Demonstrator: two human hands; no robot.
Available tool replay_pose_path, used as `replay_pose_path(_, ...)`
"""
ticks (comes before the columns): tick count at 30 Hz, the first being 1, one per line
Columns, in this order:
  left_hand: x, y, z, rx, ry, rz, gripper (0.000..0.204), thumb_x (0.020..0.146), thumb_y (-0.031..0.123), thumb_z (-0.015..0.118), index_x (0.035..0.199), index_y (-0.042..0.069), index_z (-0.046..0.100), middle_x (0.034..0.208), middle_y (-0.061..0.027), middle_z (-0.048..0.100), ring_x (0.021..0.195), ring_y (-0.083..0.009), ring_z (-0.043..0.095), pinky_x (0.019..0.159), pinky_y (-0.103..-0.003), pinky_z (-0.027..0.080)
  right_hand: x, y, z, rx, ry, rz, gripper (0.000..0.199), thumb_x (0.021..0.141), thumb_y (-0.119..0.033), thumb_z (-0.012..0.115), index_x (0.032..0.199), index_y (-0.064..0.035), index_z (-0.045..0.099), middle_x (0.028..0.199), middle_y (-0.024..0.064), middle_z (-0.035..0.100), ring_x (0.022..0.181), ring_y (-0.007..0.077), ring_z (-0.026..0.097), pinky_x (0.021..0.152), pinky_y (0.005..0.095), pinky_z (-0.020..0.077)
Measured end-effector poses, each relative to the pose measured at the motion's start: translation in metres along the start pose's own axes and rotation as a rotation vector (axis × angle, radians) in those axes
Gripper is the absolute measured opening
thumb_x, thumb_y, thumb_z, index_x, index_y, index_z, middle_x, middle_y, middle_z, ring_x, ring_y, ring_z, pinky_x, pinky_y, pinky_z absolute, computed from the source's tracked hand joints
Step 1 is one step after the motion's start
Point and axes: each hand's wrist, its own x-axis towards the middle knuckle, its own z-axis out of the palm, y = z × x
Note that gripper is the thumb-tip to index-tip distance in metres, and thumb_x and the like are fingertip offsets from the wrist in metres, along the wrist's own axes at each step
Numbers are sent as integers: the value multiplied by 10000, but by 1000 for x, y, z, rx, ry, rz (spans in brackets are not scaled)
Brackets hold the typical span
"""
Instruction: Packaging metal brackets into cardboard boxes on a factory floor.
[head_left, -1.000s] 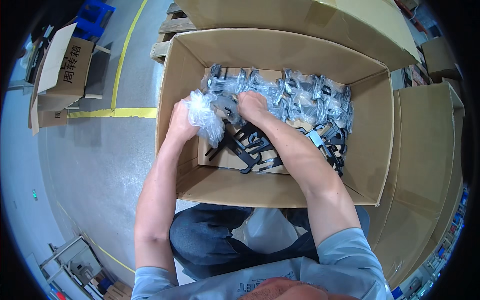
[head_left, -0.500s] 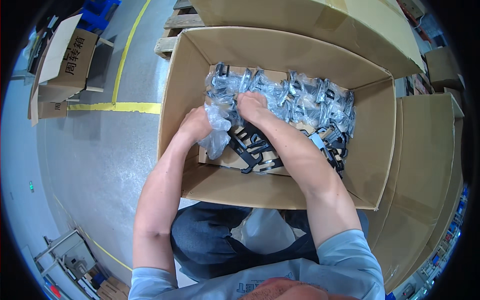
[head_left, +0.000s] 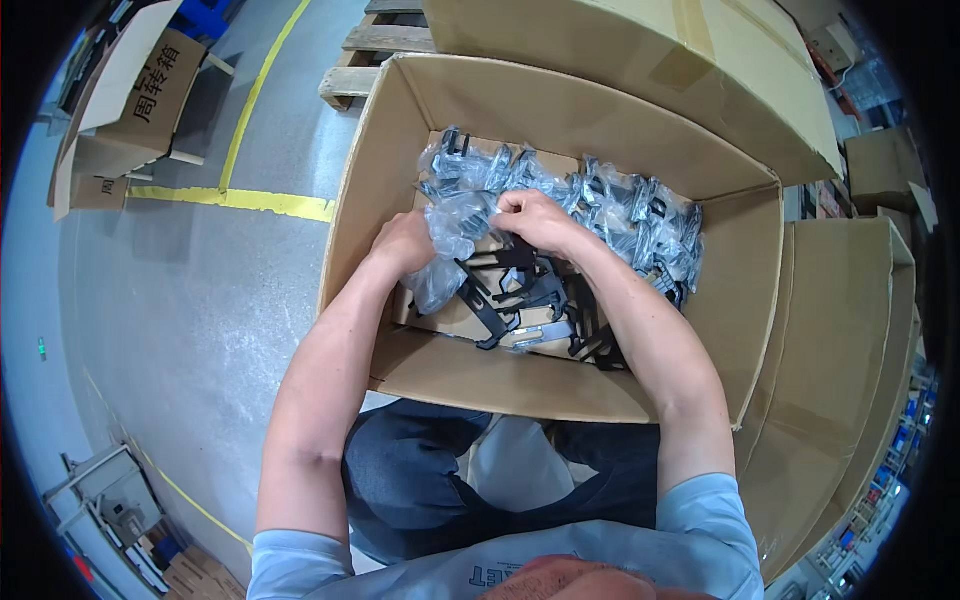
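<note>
Both my hands are inside a large open cardboard box (head_left: 470,380). My left hand (head_left: 405,243) is closed on a crumpled transparent plastic bag (head_left: 438,285) by the box's left side. To its right, my right hand (head_left: 535,218) pinches the upper right part of that plastic between thumb and fingers. What the bag contains, if anything, cannot be made out. Behind my hands lie rows of dark parts wrapped in transparent plastic (head_left: 610,205). Loose black bracket-like parts (head_left: 485,312) are heaped on the cardboard nearer to me, some partly under my right forearm.
A large closed carton (head_left: 620,50) borders the box at the back, and another carton (head_left: 830,330) stands to the right. A wooden pallet (head_left: 385,45) shows at the back left. Yellow lines (head_left: 270,203) mark the floor. Farther left stands a carton on a stand (head_left: 165,95).
My right hand has drawn back from the wrapped parts and shifted right, now pinching the plastic. My left hand keeps its grip on the bag. More loose black parts show beside my right forearm.
</note>
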Motion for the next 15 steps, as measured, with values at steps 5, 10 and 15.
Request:
replay_pose_path(5,2,7,-5,-334,74,-21,449,869,286,576,1203,-11,625,1058,-220,696,910,-390,670,801,-448,527,-21,-29,-18,-62,87,-24,241,845,-174,642,662,-83,516,625,-15,494,598,105,432,588,251,378)
replay_pose_path(10,38,-9,34,-753,245,72,435,884,304,565,1169,-14,648,1073,-197,697,899,-338,667,800,-411,525,-52,-55,-15,41,50,-61,239,845,-178,643,671,-76,514,633,-10,504,578,117,433,568,259,377)
replay_pose_path(15,81,-19,55,-791,279,-99,450,890,345,577,1158,-6,661,1114,-168,695,921,-310,666,801,-391,524,-104,-71,-21,-104,-30,-99,194,826,-180,629,722,-31,559,647,25,536,583,158,464,565,298,407)
